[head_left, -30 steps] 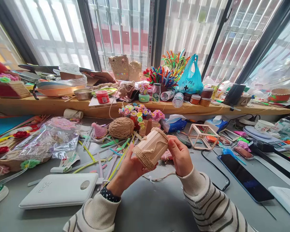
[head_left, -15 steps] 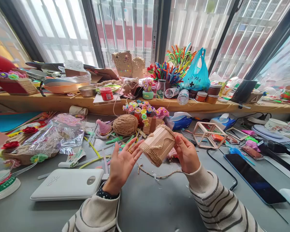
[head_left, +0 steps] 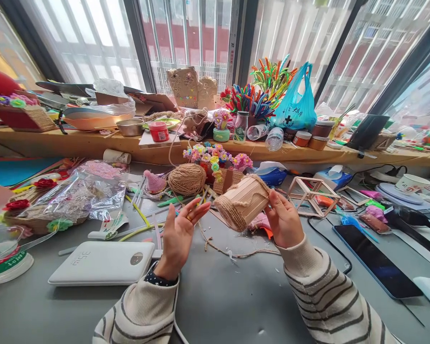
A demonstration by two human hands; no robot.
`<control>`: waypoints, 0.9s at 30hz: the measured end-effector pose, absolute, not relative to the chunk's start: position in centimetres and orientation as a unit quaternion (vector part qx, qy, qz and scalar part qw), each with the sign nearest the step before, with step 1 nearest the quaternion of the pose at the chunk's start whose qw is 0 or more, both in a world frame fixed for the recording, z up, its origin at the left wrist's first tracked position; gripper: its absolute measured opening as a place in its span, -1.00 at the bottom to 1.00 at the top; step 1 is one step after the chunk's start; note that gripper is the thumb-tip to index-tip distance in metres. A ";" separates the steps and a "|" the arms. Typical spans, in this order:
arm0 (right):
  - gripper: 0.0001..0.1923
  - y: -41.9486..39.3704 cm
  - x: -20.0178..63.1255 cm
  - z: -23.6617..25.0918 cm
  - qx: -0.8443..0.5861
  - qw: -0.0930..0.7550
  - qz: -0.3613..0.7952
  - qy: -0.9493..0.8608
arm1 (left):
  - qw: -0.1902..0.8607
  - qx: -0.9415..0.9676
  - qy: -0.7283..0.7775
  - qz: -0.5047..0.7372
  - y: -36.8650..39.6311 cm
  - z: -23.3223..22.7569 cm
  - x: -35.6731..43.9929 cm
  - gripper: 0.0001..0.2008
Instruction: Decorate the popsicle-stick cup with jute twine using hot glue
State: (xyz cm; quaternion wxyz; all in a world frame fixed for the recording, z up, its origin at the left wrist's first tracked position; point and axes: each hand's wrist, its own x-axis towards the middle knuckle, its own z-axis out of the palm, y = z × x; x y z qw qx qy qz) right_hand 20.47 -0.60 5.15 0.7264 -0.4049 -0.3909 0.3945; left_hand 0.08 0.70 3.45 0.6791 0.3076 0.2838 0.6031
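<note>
Two striped sleeves rise from the near edge of the grey surface (head_left: pixel 218 306), where a bare stretch lies open just in front of the stick cup. The right hand (head_left: pixel 285 222) grips one stick cup (head_left: pixel 242 200), a tilted cylinder of wooden craft sticks wound with twine at its lower end, held in the air above the surface. The left hand (head_left: pixel 179 234) is open, palm up, fingers spread, just left of the stick cup and apart from it. One loose twine strand (head_left: pixel 236 253) lies on the surface below the stick cup. Left of the cup rests one white flat box (head_left: pixel 102 263); right of it lies one dark phone (head_left: pixel 376 263) with a black cable beside it. Behind the cup sit one ball of twine (head_left: pixel 187 179), one small pink cone (head_left: pixel 154 182) and one open wooden frame (head_left: pixel 310 193). Farther behind it, a wooden ledge (head_left: pixel 75 145) runs along the window, crowded with one red jar (head_left: pixel 158 131), one blue plastic bag (head_left: pixel 295 107) and a bunch of coloured pipe cleaners (head_left: pixel 252 98).
</note>
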 end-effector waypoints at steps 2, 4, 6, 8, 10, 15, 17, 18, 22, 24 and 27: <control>-0.67 -0.7 20.3 5.0 -0.409 0.719 0.384 -0.412 | 0.712 0.305 0.274 0.571 0.5 3.5 0.4 -0.45; -0.67 -0.9 20.0 4.8 -0.410 0.708 0.369 -0.441 | 0.771 0.302 0.260 0.497 0.1 3.6 0.6 -0.47; -0.69 -1.2 19.7 4.6 -0.409 0.693 0.354 -0.477 | 0.832 0.309 0.224 0.403 -0.4 3.8 0.7 -0.39; -0.71 -1.4 19.5 4.4 -0.404 0.674 0.342 -0.514 | 0.867 0.320 0.188 0.334 -0.9 3.9 0.7 -0.32; -0.75 -1.6 19.5 4.5 -0.396 0.659 0.329 -0.548 | 0.871 0.319 0.182 0.325 -1.2 3.7 0.5 -0.34; -0.69 -2.8 19.4 5.7 -0.353 0.662 0.272 -0.603 | 0.829 0.320 0.209 0.408 -1.3 2.5 0.4 -0.49; -0.56 -3.4 19.2 6.3 -0.321 0.637 0.229 -0.662 | 0.826 0.334 0.198 0.407 -1.2 2.2 0.5 -0.45; -0.46 -3.8 19.1 6.6 -0.314 0.616 0.212 -0.691 | 0.828 0.339 0.190 0.403 -1.2 2.1 0.5 -0.40; -0.29 -4.4 18.6 7.0 -0.300 0.561 0.182 -0.750 | 0.843 0.347 0.159 0.380 -1.3 1.9 0.4 -0.24; -0.29 -4.5 18.5 7.0 -0.294 0.555 0.187 -0.755 | 0.849 0.350 0.144 0.370 -1.2 1.5 0.2 -0.21; -0.25 -4.4 18.6 6.9 -0.293 0.558 0.192 -0.752 | 0.857 0.349 0.109 0.362 -0.9 0.6 -0.2 -0.25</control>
